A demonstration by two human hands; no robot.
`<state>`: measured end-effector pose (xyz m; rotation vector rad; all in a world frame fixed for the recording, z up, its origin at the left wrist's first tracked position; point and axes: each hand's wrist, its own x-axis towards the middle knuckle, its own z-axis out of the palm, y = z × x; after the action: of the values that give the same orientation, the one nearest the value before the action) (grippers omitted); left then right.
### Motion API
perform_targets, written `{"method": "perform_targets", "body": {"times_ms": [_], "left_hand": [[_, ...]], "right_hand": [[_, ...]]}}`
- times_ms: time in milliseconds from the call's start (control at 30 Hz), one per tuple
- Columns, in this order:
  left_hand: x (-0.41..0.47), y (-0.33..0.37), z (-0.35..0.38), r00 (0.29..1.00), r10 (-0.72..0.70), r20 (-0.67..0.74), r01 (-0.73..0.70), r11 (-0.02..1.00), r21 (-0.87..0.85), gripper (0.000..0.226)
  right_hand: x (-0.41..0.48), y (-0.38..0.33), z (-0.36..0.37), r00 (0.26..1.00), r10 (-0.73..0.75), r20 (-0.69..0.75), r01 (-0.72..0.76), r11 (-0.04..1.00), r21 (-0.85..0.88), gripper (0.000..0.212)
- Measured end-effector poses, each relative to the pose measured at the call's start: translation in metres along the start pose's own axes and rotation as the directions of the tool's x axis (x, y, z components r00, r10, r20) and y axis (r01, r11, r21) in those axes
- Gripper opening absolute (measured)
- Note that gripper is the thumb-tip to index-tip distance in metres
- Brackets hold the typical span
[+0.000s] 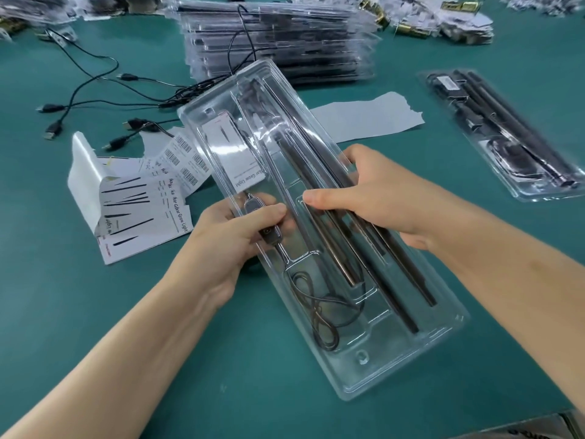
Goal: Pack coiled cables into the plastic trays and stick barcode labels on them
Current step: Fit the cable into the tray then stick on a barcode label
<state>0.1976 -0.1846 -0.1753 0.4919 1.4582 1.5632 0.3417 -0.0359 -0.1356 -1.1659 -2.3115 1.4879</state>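
Observation:
A long clear plastic tray (408, 365) lies slanted over the green table, lifted at its far end. Inside it are several dark light bars (319, 172), a coiled black cable (319, 312) near its close end, an inline switch (269, 229) and a white label (234, 147) reading "Grow Light". My left hand (228, 245) grips the tray's left edge, thumb pressed on the switch. My right hand (376, 198) grips the right side, thumb on top of the bars and fingers curled round the far edge.
A sheet of barcode labels (186, 160) and printed label cards (142, 217) lie left of the tray. Loose USB cables (95, 103) sprawl at upper left. A stack of filled trays (278, 42) stands behind; one packed tray (506, 137) lies at right.

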Motion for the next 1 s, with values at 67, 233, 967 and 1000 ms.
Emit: {"method": "perform_targets", "body": {"times_ms": [67, 233, 967, 1000], "left_hand": [[0.0, 0.001, -0.001, 1.0, 0.011, -0.003, -0.011, 1.0, -0.011, 0.011], [-0.002, 0.002, 0.0, 0.996, 0.085, -0.012, -0.085, 0.996, -0.027, 0.006], [-0.027, 0.041, 0.0, 0.632, 0.746, 0.208, -0.624, 0.331, 0.708, 0.028], [-0.028, 0.045, -0.002, 0.58, 0.788, 0.207, -0.589, 0.23, 0.775, 0.034]], "right_hand": [[0.001, -0.002, 0.001, 1.0, -0.008, 0.004, 0.008, 1.0, -0.002, 0.074], [0.003, -0.005, -0.002, 0.998, -0.065, -0.003, 0.065, 0.997, 0.034, 0.066], [-0.027, 0.021, -0.039, 0.956, 0.048, -0.291, 0.188, 0.662, 0.726, 0.079], [-0.034, 0.028, -0.045, 0.963, 0.025, -0.268, 0.199, 0.606, 0.77, 0.085]]}}
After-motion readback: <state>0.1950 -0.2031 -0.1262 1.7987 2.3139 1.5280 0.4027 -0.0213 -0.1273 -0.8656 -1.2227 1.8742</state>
